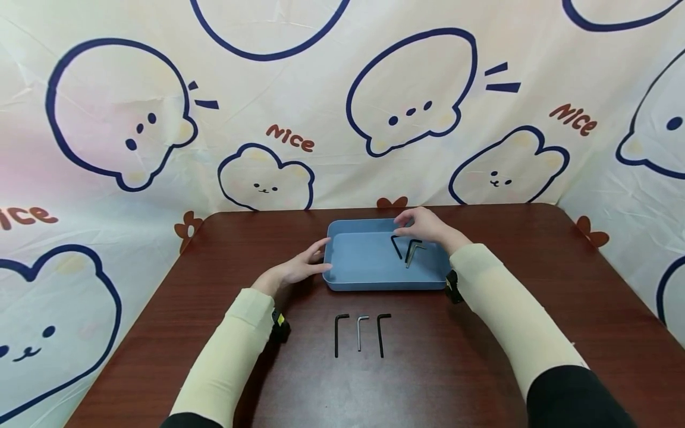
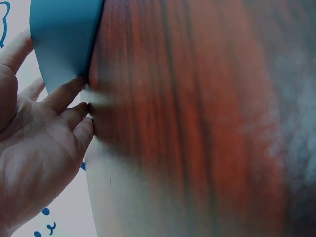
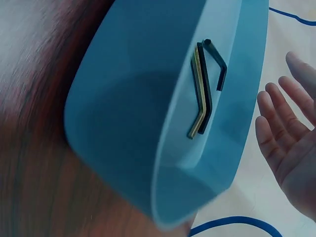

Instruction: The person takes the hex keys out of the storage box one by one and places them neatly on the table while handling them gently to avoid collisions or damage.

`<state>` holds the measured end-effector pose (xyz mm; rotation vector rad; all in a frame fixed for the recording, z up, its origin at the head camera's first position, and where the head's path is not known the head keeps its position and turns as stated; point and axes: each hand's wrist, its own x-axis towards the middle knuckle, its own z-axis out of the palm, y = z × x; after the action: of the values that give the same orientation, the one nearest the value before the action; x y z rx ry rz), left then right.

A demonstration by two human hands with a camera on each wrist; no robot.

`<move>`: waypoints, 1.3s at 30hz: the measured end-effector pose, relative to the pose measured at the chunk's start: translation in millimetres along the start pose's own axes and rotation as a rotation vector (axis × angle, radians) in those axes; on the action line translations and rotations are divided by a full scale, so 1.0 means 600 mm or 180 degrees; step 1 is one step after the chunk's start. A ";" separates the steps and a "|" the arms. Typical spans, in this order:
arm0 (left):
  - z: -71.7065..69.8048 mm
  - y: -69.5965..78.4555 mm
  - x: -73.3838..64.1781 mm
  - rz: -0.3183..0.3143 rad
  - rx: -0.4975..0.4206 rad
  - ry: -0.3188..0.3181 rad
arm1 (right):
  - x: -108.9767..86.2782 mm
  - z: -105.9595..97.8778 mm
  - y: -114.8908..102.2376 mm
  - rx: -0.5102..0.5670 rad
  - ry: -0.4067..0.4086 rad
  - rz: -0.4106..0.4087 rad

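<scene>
Left hand (image 1: 297, 266) at tray's (image 1: 358, 255) edge

Tray (image 2: 64, 39) cropped, L grip (image 2: 39, 136) cut off, tabletop (image 2: 247, 148) partly blurry (L-wrist cam)

Cartoon-printed cloth (image 1: 332, 95) hangs behind the brown table (image 1: 428, 345).

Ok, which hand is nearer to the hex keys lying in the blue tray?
The right. The right hand is close to the hex keys, near the far edge of the blue tray; the left hand is farther off, at the tray's left side.
</scene>
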<state>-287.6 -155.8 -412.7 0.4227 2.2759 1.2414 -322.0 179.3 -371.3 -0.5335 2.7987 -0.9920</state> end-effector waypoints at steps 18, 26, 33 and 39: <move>0.002 0.001 0.003 0.0086 -0.0029 -0.0026 | 0.019 0.021 0.017 -0.0114 -0.0146 0.0313; 0.002 -0.001 0.005 0.0064 -0.0043 -0.0026 | 0.023 0.033 0.025 -0.0061 -0.0197 0.0313; 0.003 0.000 0.001 0.0069 -0.0046 -0.0027 | 0.019 0.037 0.027 -0.0092 -0.0176 0.0401; 0.001 -0.001 -0.001 0.0070 -0.0025 -0.0004 | 0.019 0.046 0.027 -0.0040 -0.0103 0.0414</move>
<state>-286.6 -156.1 -413.6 0.4466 2.2703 1.2602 -330.6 170.7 -402.6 -0.3599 2.7719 -0.9317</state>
